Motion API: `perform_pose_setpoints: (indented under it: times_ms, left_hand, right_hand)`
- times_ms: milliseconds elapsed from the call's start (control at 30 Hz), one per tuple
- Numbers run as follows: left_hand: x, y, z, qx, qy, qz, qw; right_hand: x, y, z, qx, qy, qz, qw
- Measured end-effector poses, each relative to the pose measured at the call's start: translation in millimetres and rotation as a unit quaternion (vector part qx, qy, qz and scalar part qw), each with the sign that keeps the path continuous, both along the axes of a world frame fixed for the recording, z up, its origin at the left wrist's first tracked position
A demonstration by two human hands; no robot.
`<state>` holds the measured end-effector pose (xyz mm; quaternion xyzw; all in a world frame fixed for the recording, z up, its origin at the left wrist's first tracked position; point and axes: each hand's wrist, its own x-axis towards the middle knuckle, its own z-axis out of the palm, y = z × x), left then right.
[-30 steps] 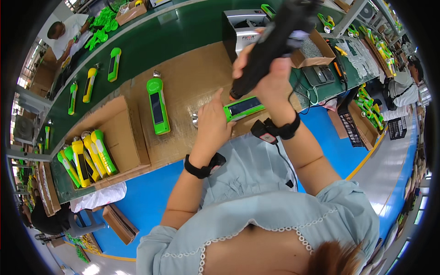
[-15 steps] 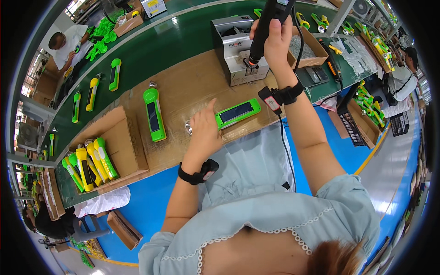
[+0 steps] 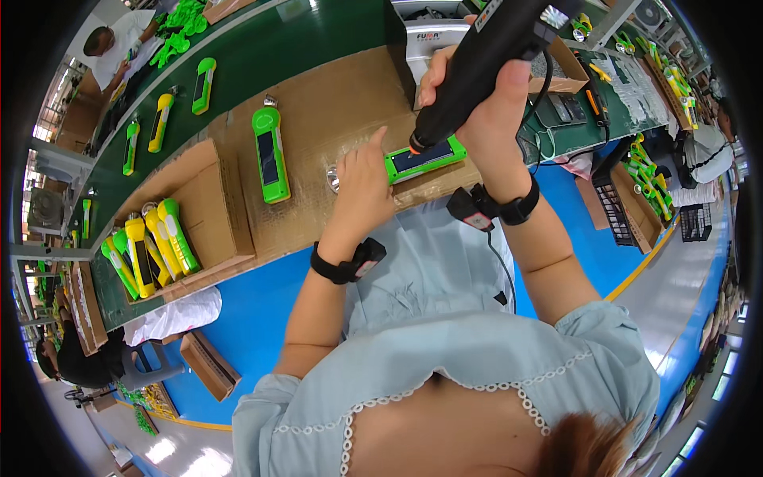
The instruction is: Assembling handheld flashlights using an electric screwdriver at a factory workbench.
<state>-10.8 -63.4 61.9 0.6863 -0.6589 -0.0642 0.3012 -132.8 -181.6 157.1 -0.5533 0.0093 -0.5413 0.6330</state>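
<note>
My right hand grips a black electric screwdriver, tilted so its orange-ringed tip hangs over a green flashlight with a dark solar panel. This flashlight lies on its back across the cardboard sheet. My left hand is closed around it near the lamp end, with the index finger stretched out; part of the body is hidden beneath the hand. Whether the bit touches the flashlight, I cannot tell. To the left lies another green flashlight, panel up, apart from both hands.
A cardboard box at left holds several yellow and green flashlights. A grey metal machine stands behind the screwdriver. More flashlights lie along the green bench. An open carton stands at right. Co-workers sit beyond.
My right hand has brought the screwdriver away from the grey machine, down and nearer, over the flashlight. My left hand keeps its hold. The whole view has shifted slightly.
</note>
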Motion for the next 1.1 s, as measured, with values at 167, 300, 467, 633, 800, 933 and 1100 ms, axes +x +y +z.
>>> perform_pose_setpoints:
  times_ms: [167, 300, 467, 633, 800, 933, 1100]
  left_hand:
    - [2.8, -3.0, -4.9, -0.014, 0.006, -0.009, 1.000]
    - [5.5, -3.8, -7.0, -0.020, 0.011, -0.011, 1.000]
    - [6.0, -4.3, -8.3, -0.051, 0.014, -0.025, 0.998]
    - [6.6, -3.9, -7.1, -0.037, 0.031, -0.033, 0.998]
    - [7.7, -3.3, -10.1, -0.046, 0.026, -0.032, 0.998]
    - [7.3, -4.3, -12.0, -0.067, 0.029, -0.038, 0.997]
    - [11.0, -9.0, -16.2, -0.055, 0.014, -0.042, 0.998]
  right_hand:
    - [12.6, 14.0, -14.1, -0.055, -0.029, 0.019, 0.998]
    - [17.7, 19.0, -14.2, -0.072, -0.026, 0.023, 0.997]
    - [23.1, 22.3, -22.4, -0.065, -0.007, 0.017, 0.998]
    - [27.7, 25.7, -33.0, -0.041, 0.007, 0.003, 0.999]
    - [29.0, 24.9, -37.2, -0.029, 0.000, 0.020, 0.999]
    - [30.2, 23.6, -38.7, -0.030, 0.006, 0.033, 0.999]
    - [32.0, 29.0, -38.8, -0.018, -0.009, 0.022, 1.000]
